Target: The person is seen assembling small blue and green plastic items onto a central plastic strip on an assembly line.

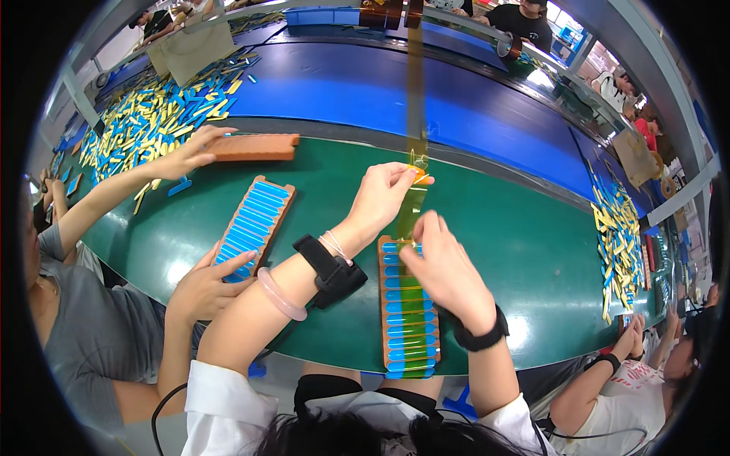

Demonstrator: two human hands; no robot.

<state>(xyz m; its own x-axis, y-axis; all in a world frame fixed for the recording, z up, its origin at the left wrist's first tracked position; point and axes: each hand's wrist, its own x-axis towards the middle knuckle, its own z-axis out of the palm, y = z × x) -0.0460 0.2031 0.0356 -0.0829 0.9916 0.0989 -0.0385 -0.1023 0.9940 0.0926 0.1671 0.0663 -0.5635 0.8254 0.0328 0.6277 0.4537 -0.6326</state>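
Brown rack (pixel 382 285), one: on the green table (pixel 532 220), directly in front of me, near end at the table's near edge. Long axis runs away from me, closely in line with the tape above it. Holds a ladder of blue pieces (pixel 395 307) laid crosswise.

Yellow tape (pixel 415 99), one strip: comes down from a roll (pixel 380 14) at the far side, passes my hands, lies along the middle of the rack.

My left hand (pixel 382 196): beyond the rack's far end, thumb and finger closed in a pinch at the tape; a small orange item at the fingertips, too small to identify.

My right hand (pixel 449 270): nearer the rack, over its far end; fingers curled, partly bent. Whether it grips the tape, I cannot tell.

Surroundings: at left, a co-worker's hand (pixel 199 292) on a second rack (pixel 287 189), the other hand (pixel 190 156) on a third rack (pixel 255 148); loose blue and yellow pieces (pixel 152 114) heaped beyond. Another heap (pixel 620 243), far right. Blue belt (pixel 494 114) behind. Obstructing: my right hand, hiding part of the rack's far end.
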